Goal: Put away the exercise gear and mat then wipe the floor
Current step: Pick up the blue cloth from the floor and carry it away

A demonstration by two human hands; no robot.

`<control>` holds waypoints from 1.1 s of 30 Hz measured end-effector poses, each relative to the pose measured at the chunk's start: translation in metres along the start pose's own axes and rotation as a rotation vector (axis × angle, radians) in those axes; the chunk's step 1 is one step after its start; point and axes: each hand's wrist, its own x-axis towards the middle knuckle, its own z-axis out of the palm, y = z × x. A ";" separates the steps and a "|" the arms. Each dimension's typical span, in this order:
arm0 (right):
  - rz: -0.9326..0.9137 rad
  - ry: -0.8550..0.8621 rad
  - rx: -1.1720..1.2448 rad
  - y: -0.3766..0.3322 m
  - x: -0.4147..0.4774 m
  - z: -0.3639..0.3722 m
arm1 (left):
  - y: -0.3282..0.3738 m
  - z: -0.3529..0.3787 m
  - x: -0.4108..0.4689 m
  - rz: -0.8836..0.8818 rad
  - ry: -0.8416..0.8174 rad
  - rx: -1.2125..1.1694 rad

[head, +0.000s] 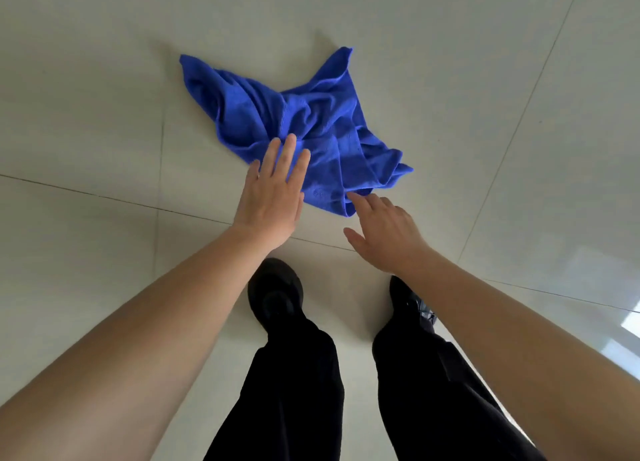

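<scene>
Pale glossy floor tiles [86,252] carry black shoes [275,289]; beyond them the left hand [272,192] reaches flat, fingers straight, the right hand [384,233] loosely spread, both empty. Their fingertips overlap the near edge of a crumpled bright-blue cloth [311,121] on the tiles.

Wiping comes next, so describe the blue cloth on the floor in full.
The blue cloth is a bright, ribbed, microfibre-looking rag, crumpled in deep folds with corners sticking out, lying on the pale tiled floor ahead of the person's shoes. The left hand, held flat, overlaps its near edge; the right hand reaches its nearest corner. Real contact cannot be confirmed.
</scene>
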 end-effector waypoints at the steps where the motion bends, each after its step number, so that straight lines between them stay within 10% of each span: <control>1: 0.017 0.006 0.034 0.000 0.009 0.011 | 0.001 0.010 0.008 -0.041 0.005 -0.029; 15: 0.115 -0.051 0.281 -0.009 -0.041 -0.056 | -0.002 -0.079 -0.060 -0.167 0.385 -0.391; 23: 0.032 0.247 0.542 -0.070 -0.144 -0.217 | 0.035 -0.302 -0.135 0.079 0.583 -0.452; 33: -0.009 0.604 0.677 -0.145 -0.417 -0.486 | 0.105 -0.647 -0.321 -0.277 0.820 -1.049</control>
